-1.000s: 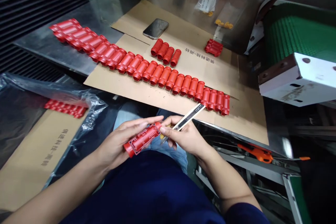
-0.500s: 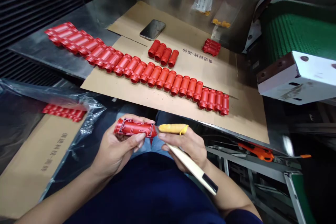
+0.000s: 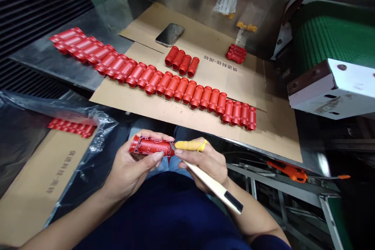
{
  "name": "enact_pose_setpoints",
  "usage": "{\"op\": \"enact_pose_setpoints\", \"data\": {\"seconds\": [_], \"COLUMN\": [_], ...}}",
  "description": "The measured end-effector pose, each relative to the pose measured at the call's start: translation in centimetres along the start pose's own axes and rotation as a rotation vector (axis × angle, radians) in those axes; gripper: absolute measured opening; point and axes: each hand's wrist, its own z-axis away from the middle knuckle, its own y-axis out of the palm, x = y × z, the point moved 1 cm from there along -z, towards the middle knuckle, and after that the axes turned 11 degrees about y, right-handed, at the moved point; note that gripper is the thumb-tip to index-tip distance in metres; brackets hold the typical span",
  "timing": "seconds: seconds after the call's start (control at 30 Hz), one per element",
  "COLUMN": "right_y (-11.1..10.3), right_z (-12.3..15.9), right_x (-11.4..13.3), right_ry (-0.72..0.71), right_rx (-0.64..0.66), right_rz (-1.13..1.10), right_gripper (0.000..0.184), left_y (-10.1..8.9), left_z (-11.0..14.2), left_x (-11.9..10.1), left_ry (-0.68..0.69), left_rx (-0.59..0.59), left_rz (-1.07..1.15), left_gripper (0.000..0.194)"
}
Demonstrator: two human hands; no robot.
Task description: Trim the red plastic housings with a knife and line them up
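Observation:
My left hand is shut on a red moulded plastic tube housing, its open, ribbed inner side facing up. My right hand grips a cream-handled utility knife, whose handle runs down to the right past my wrist. A yellow finger cot covers my right index finger, which lies along the knife's top. The blade is mostly hidden, and its tip sits at the housing's right end. Both hands are held above my lap, over blue jeans and a dark navy top.
Long rows of red housings lie on flattened cardboard over a steel table, with a phone beyond. A green conveyor belt and white box corner stand right. Lower left, a plastic bag lies on a carton.
The housing has turned from a diagonal to nearly level, open side up. The knife has swung from pointing up-right to pointing down-right toward me, and the finger cot now shows.

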Motion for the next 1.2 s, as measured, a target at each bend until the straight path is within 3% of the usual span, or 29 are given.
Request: {"op": "enact_pose_setpoints", "data": {"seconds": [0.4,0.6,0.7,0.8,0.9,1.0,1.13,1.2], "right_y": [0.2,0.0,-0.5,-1.0,-1.1,-0.7,-0.2,-0.3], "right_z": [0.4,0.5,0.1,-0.2,-0.3,-0.1,0.3,0.4], "right_x": [0.3,-0.3,-0.9,-1.3,-1.1,-0.1,1.4,1.5], "right_ry": [0.037,0.14,0.014,-0.116,-0.097,0.049,0.171,0.197], "right_rx": [-0.032,0.065,0.135,0.215,0.298,0.3,0.355,0.312], "right_rz": [0.034,-0.018,0.058,0.252,0.277,0.074,-0.528,-0.562], "right_gripper": [0.037,0.021,0.022,0.026,0.027,0.021,0.012,0.013], "left_y": [0.0,-0.1,-0.1,-0.2,-0.5,-0.5,0.1,0.3], "left_z": [0.2,0.3,-0.1,-0.8,-1.2,-1.0,-0.7,-0.5], "left_x": [0.2,0.5,0.3,0.2,0.4,0.6,0.1,-0.1], "left_ry": [0.047,0.079,-0.014,-0.207,-0.388,-0.428,-0.226,-0.132], "left_rx": [-0.04,-0.053,-0.045,-0.008,0.019,0.044,0.017,0.013], "left_rz": [-0.023,-0.081,-0.03,0.083,0.161,0.135,0.025,-0.02], "left_gripper": [0.028,0.031,0.029,0.027,0.031,0.033,0.027,0.031]}}
